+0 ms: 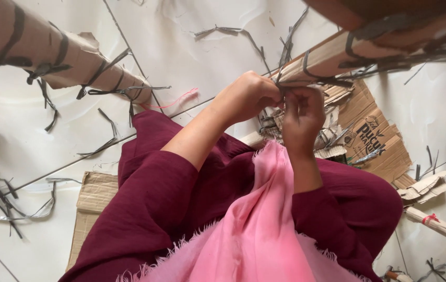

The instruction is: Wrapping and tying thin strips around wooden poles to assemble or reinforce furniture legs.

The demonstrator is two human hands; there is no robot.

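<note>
A rolled cardboard tube [332, 57] bound with dark flat strips runs in from the upper right, and its near end lies between my hands. My left hand [246, 96] is closed around that end from the left. My right hand [301, 117] sits just below it, with its fingers pinching a dark strip [285, 91] at the tube's tip. The two hands touch each other there. Maroon sleeves cover both arms, and a pink fringed scarf [265, 224] hangs down between them.
Another strip-wrapped cardboard roll [66, 57] lies at the upper left. Loose dark strips [3, 198] are scattered over the white tiled floor. Flattened cardboard [374, 141] lies under the hands, another sheet [95, 193] to my left. Pale rolled sticks [442, 227] rest at the right.
</note>
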